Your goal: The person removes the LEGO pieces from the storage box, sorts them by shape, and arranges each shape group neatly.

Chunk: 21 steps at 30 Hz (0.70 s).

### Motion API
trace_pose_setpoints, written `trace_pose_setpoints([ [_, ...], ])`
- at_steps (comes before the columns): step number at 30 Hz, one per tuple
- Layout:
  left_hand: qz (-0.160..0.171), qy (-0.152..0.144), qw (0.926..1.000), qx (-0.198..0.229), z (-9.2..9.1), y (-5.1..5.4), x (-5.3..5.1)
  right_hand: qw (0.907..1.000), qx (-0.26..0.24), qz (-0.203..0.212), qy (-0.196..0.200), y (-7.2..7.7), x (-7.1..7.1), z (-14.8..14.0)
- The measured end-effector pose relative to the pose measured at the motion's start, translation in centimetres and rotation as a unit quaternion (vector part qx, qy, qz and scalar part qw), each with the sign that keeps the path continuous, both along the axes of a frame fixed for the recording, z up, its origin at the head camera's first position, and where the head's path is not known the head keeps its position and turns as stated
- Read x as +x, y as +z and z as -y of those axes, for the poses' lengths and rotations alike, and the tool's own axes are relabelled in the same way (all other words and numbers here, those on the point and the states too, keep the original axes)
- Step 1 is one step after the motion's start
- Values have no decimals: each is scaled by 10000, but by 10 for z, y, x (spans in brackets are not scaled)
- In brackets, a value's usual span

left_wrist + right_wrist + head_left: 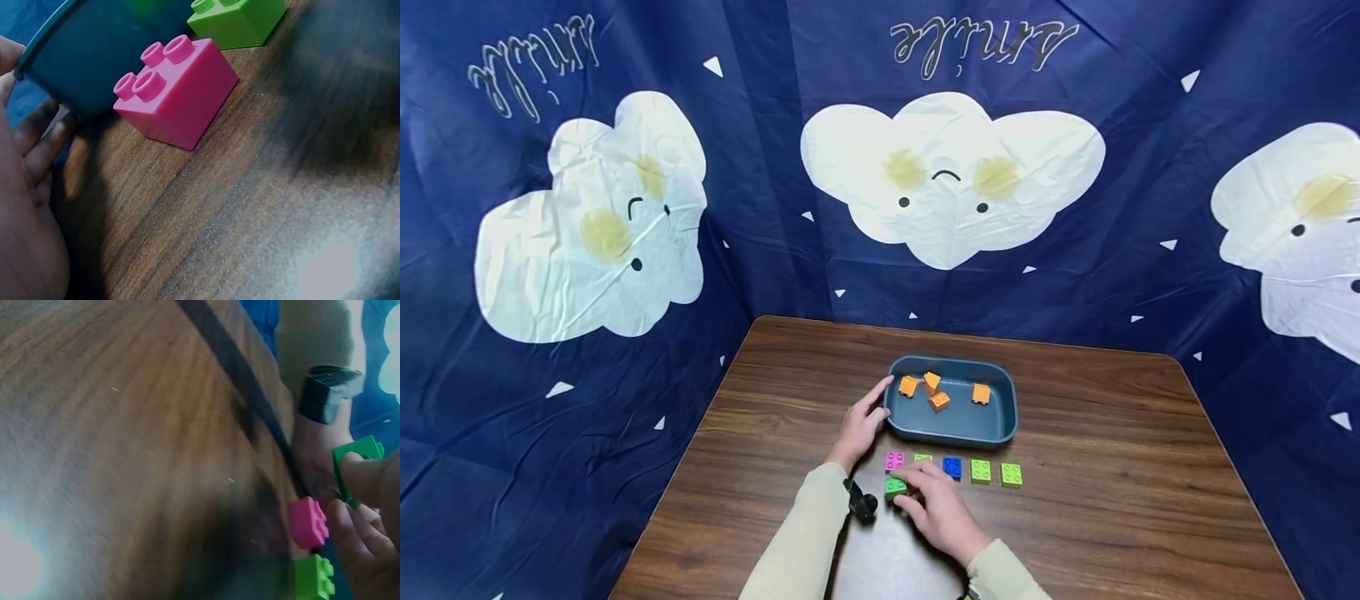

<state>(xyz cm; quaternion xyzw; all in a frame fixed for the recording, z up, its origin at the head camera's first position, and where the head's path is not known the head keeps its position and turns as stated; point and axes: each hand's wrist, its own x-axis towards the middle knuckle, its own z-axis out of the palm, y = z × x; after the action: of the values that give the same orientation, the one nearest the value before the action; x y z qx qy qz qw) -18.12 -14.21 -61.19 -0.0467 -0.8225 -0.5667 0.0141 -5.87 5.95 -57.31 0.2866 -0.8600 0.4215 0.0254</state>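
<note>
My right hand (943, 510) pinches a green toy building brick (895, 487) between thumb and fingers, just in front of the row of bricks. In the right wrist view the same green brick (359, 456) is tilted in the fingertips. My left hand (857, 429) rests at the left side of a dark teal bin (951, 440), fingers stretched along it and thumb by the rim. A pink brick (895, 459) stands near both hands, with its studs facing up. Beside it, a lime brick (922, 457) is partly hidden behind my right hand.
A blue brick (952, 468) and two lime bricks, one (981, 471) beside the other (1011, 475), continue the row to the right. Inside the bin lie several orange pieces (939, 402). A dark blue curtain (760, 208) with clouds surrounds the wooden table (1112, 417).
</note>
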Motion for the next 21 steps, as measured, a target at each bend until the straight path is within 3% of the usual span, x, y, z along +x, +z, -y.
trace_pose_setpoints([
  [11,63,-20,9999,86,-1,3,1,9936,330,-433,-986,-30,9,15],
  [21,54,-20,10000,37,-1,2,1,9871,283,-705,-1411,-45,14,19],
])
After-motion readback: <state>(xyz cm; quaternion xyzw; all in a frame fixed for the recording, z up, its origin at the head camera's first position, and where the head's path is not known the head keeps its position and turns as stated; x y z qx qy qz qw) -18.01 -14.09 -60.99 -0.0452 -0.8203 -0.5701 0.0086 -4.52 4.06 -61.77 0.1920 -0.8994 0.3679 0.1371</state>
